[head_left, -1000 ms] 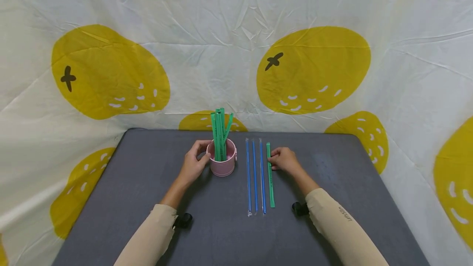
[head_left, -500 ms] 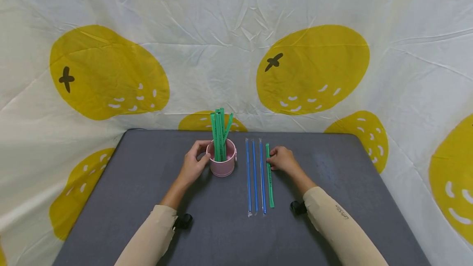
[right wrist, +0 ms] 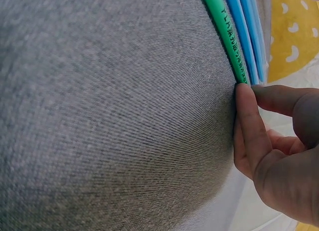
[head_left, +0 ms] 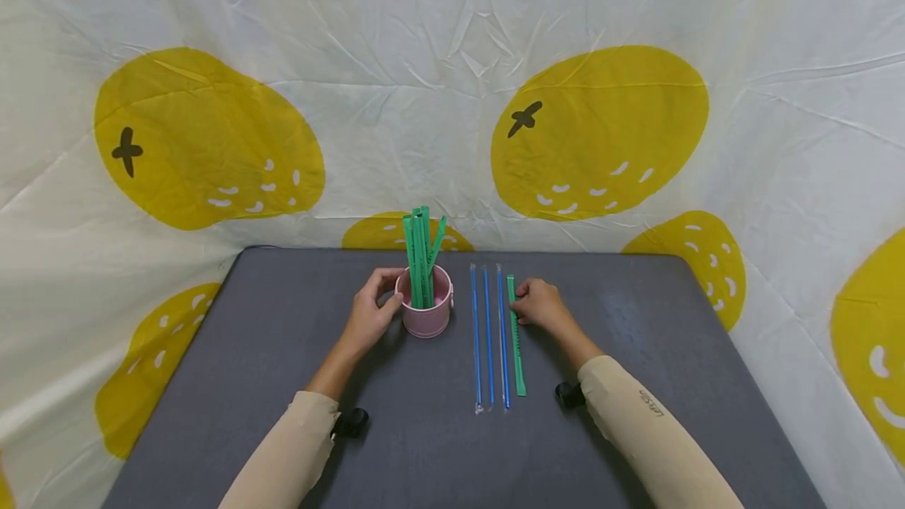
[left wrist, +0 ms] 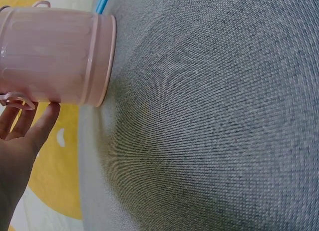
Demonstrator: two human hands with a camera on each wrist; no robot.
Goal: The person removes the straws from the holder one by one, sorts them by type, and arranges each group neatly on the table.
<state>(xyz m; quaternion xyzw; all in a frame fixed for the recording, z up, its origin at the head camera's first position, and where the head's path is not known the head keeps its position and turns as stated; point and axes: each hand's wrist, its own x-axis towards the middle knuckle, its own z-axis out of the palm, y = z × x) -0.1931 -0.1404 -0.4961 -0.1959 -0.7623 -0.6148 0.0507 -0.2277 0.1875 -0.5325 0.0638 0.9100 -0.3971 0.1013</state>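
My left hand [head_left: 372,309] holds the side of a small pink bucket [head_left: 426,325], thumb at the rim. In the left wrist view, fingertips of that hand [left wrist: 17,151] touch the bucket wall [left wrist: 55,56] beside its handle lug. Several green-wrapped straws [head_left: 419,258] stand upright in the bucket. My right hand [head_left: 543,306] pinches the upper part of another green-wrapped straw [head_left: 518,360] on the table. Dark lettering runs along this straw [right wrist: 228,34] in the right wrist view, where the thumb and fingers of the right hand [right wrist: 281,166] close on it.
Three blue straws [head_left: 489,344] in clear wrappers lie side by side, left of the green one and right of the bucket. The dark grey table [head_left: 438,454] ends at a white cloth [head_left: 410,140] with yellow fruit shapes.
The top end of the green straw has shifted slightly left towards the blue straws, with my right hand moving along. My left hand and the bucket have stayed in place.
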